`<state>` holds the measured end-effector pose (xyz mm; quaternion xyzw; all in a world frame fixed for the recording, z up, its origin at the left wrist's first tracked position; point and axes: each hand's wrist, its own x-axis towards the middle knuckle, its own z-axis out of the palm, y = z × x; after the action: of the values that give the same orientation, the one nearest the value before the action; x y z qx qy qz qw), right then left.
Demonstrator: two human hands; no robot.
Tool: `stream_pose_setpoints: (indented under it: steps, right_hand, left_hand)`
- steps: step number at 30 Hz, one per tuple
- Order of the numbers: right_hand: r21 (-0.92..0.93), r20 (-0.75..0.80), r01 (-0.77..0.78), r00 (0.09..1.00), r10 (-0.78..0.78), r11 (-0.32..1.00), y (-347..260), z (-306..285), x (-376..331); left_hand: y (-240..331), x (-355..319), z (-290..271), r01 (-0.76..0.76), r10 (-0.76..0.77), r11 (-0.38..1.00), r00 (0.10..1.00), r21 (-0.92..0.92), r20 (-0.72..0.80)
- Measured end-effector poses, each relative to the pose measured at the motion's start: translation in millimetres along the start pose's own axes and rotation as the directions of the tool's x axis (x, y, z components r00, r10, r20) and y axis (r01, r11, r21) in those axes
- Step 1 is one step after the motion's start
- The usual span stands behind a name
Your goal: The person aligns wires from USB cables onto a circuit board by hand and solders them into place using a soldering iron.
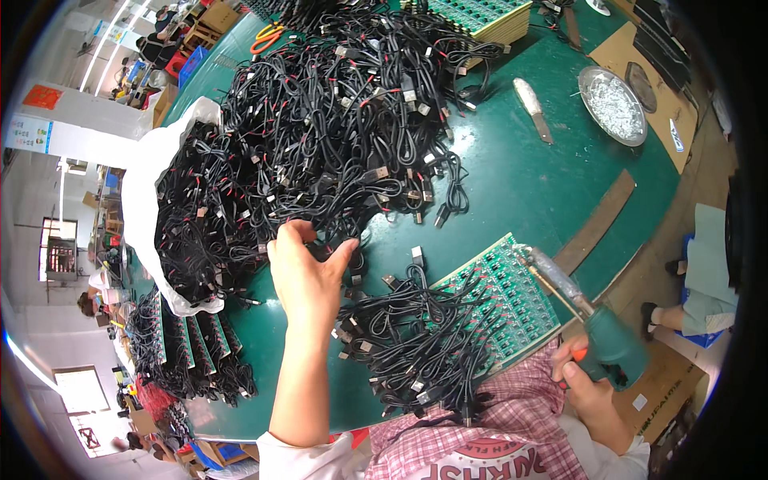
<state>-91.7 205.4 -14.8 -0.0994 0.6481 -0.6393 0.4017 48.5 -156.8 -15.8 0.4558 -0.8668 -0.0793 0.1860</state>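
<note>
My left hand (308, 272) reaches into the near edge of a large tangled heap of black cables (320, 136), its fingers curled around a few strands. My right hand (588, 384) grips the green handle of a soldering gun (592, 320), whose metal tip lies over a green circuit board panel (512, 300) in front of me. A smaller bunch of black cables (416, 344) with metal plugs lies across the board's left part.
The green table (528, 176) bears a white bag (148, 184) under the heap, a metal dish of solder bits (614, 106), a knife-like tool (534, 108), orange scissors (266, 36) and stacked boards (480, 16). Finished boards with cables (192, 352) lie at left. Another person's legs (704, 296) show at right.
</note>
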Motion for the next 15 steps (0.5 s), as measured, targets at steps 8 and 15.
stream_pose_setpoints:
  steps: [8,15]
  right_hand:
    - [-0.003,0.024,-0.068,0.997,0.068,0.998,-2.5,-7.7,0.9]
    - [0.078,0.033,-0.028,0.999,0.025,0.997,3.1,-10.8,-0.5]
  left_hand:
    - [-14.0,12.4,-16.6,0.015,0.007,0.980,0.994,-0.200,0.108]
    - [-16.2,19.4,-53.5,0.144,-0.207,0.724,0.978,-0.674,-0.014]
